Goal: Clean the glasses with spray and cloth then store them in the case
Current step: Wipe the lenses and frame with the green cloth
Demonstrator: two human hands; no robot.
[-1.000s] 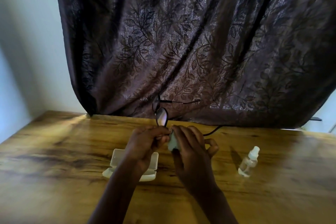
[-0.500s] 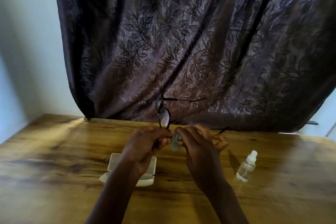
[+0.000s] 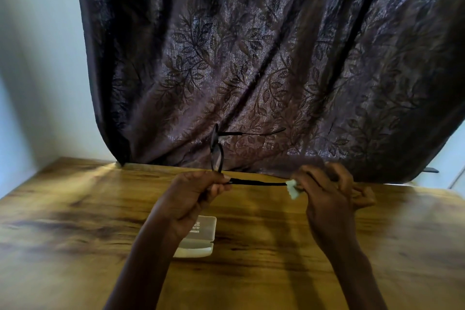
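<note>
Head view: the left hand (image 3: 193,196) is held above the wooden worktop (image 3: 75,234), its fingers curled round the black-framed glasses (image 3: 217,157) at the near corner of the frame, where the lower temple arm joins it. The front of the glasses stands roughly upright above that hand, seen almost edge-on, with one lens catching light against the dark leaf-patterned curtain (image 3: 251,58) behind. The upper temple arm reaches out to the right, clear of both hands. The lower temple arm runs level from the left hand across to the right hand (image 3: 327,191). The right hand pinches a small pale cloth (image 3: 293,187) between thumb and fingers, and the cloth is wrapped about the tip of that lower arm; the other fingers of this hand are curled and somewhat blurred. The two hands are well apart, joined only by the temple arm. A pale glasses case (image 3: 202,234) lies on the worktop below the left hand, partly hidden by that wrist, with dark print on its upper face; whether it is open cannot be told for certain. The curtain hangs down to the far edge of the worktop, and a pale wall (image 3: 37,58) shows at the left.
</note>
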